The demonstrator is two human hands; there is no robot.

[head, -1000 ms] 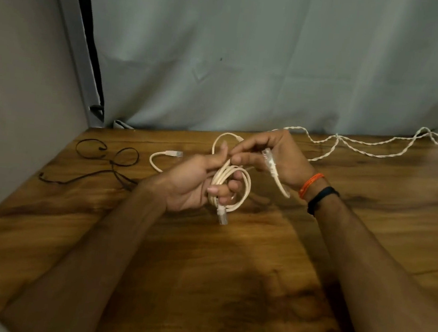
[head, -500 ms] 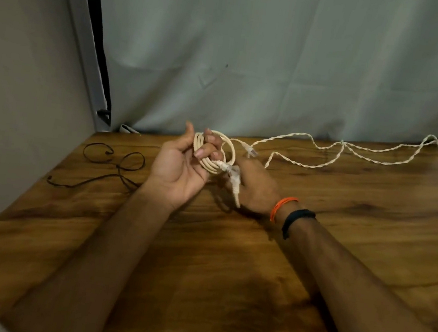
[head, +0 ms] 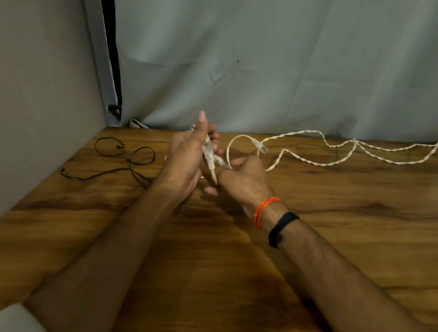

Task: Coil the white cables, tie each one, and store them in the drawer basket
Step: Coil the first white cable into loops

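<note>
The coiled white cable (head: 209, 155) is held above the table (head: 223, 292), between the two hands, near the back edge where the grey curtain (head: 281, 62) hangs. The coil is seen almost edge-on, so I cannot count its turns. The left hand (head: 185, 158) holds it upright, the thumb straight up and the fingers behind the coil; this grip looks pressed around the bundle, probably to keep the turns from springing apart. The right hand (head: 240, 185) is just beside the coil, on its right. Its fingers are curled and seem to pinch the free end of the same cable, which rises in a small loop and finishes in a clear plug (head: 262, 148). I judge that this end is being led around the coil to tie it, so the tying step is in progress.

Further right of the coil, a twisted white cable (head: 353, 153) lies loose along the table, not yet coiled. To the left of the coil, near the wall (head: 14, 83), a thin black wire (head: 129, 159) lies in loops. No drawer basket is visible here.
</note>
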